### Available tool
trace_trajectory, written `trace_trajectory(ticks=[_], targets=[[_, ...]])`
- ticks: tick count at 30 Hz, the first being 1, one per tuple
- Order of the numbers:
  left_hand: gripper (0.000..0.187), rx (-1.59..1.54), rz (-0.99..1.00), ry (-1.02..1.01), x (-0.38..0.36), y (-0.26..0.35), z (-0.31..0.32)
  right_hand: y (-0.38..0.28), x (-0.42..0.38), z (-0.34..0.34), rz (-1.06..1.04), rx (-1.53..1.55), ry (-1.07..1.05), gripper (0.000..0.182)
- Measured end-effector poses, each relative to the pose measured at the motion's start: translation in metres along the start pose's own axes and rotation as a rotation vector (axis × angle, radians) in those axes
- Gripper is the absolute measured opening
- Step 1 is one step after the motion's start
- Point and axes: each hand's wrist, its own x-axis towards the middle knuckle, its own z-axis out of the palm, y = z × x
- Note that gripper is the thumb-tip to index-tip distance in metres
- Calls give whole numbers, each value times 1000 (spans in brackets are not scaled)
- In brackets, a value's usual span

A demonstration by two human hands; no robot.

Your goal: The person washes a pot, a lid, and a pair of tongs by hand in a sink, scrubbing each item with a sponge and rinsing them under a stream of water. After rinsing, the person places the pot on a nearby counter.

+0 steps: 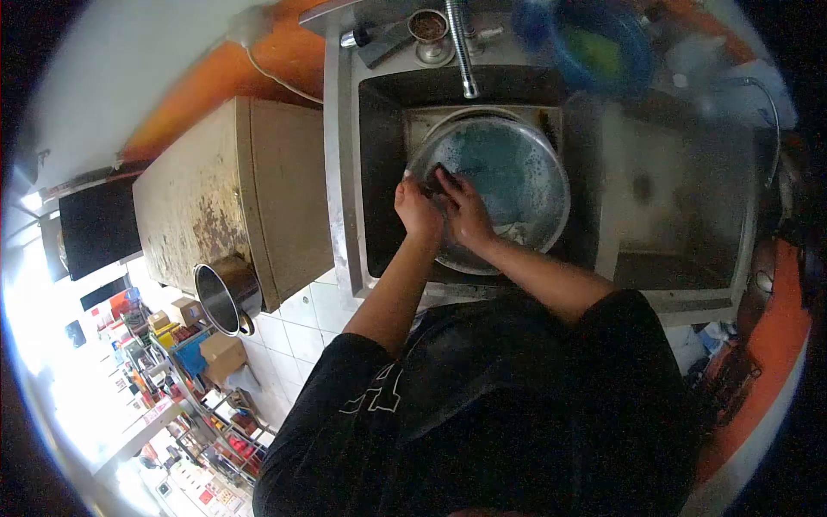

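As hands [418, 208] [469, 211] hover together, basin [551, 185] beneath

The dull metal sink [583, 177] holds a shiny metal basin [558, 191]; left of the sink stands a rough, flaking cabinet [194, 198].

The sink [377, 172] lies at far centre, with the basin [551, 215] inside it and water [495, 164] in the basin. The left hand [419, 208] and right hand [466, 211] are side by side over the basin's left part. The tap [465, 65] hangs over the sink's far side; left of it, the cup [429, 39] stands on the far ledge [392, 21]. The tub [564, 65] is at far right. A second sink [689, 181] adjoins on the right. Left of the first is the cabinet [194, 194], with the pot [244, 280] at its near side. A box [222, 355] lies farther left and nearer.
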Motion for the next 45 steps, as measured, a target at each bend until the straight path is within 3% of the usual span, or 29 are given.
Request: trace_trajectory(ticks=[1, 3, 5, 7, 8, 9, 10, 12, 13, 15, 16, 18, 22, 25, 27, 28, 29, 30, 31, 32, 33, 34, 36, 38, 40, 41, 43, 44, 45], targets=[[28, -4, 1, 5, 0, -1, -1, -4, 1, -2, -52, 70, -59, 54], [25, 130, 273, -97, -5, -3, -2, -1, 7, -2, -109, 144, -115, 44], [25, 66, 233, -115, -9, -1, 1, 36, 19, -5, 241, 100, -163, 45], [26, 4, 190, -133, -12, 1, 9, 71, 35, -18, 431, -85, -250, 45], [29, 78, 201, -113, -17, 0, 11, 122, 36, -10, 275, -421, -310, 44], [32, 154, 209, -91, -21, -1, 9, 127, 35, -13, 108, -751, -367, 43], [32, 161, 206, -83, -24, 0, 7, 129, 31, -11, 110, -745, -375, 43], [35, 150, 103, -116, -24, 4, 11, 119, 37, -20, 381, -600, -202, 42], [35, 151, 102, -121, -23, 2, 11, 110, 37, -20, 384, -602, -199, 42], [37, 273, 169, -90, -22, -3, 7, 90, 33, -16, 392, -103, -196, 44], [37, 271, 164, -88, -15, -9, 2, 83, 30, -12, 395, -106, -199, 44], [34, 352, 389, -120, -2, -17, -7, 66, 25, -2, 140, 225, -173, 48], [31, 163, 376, -147, 0, 0, 1, -23, 10, -17, -18, 206, -126, 49], [33, 349, 285, -166, 12, -13, -23, -30, 8, -22, -160, 287, -176, 49], [40, 1051, 692, -128, 12, -21, -29, 3, 6, -19, -83, 181, -139, 51], [40, 1052, 692, -133, 6, -20, -25, 37, 9, -2, -86, 377, -61, 54], [42, 785, 538, -145, -4, -16, -17, 45, 14, -5, -84, 376, -58, 54], [44, 521, 383, -153, -9, -12, -12, 44, 20, -10, 44, 391, -113, 54], [44, 524, 381, -154, -9, -9, -8, 41, 23, -14, 173, 406, -168, 55], [45, 193, 194, -139, -6, -6, -2, 33, 18, -11, 178, 409, -168, 55], [45, -135, 2, -114, -6, -6, -2, 5, 10, -14, 22, 368, -137, 54], [45, -132, -2, -110, 0, -13, -12, -10, 4, -15, -138, 323, -104, 53], [41, 35, 122, -300, 23, -30, -33, -8, 3, -13, -229, 219, -67, 51], [35, 71, 82, -224, 31, -39, -51, 7, 4, -12, -321, 112, -23, 49], [30, 106, 43, -155, 21, -28, -39, 48, 14, -18, 177, 177, -247, 44], [25, -46, 12, -154, -3, -6, -17, 95, 20, -1, 180, 177, -242, 44], [21, -191, -28, -141, -22, 4, -13, 182, 25, 41, 250, 781, -153, 41], [22, 54, 136, -189, -23, 3, -18, 163, 29, 26, 254, 784, -155, 41], [23, 299, 305, -243, -21, 3, -20, 122, 47, -8, 411, 347, -317, 41]])
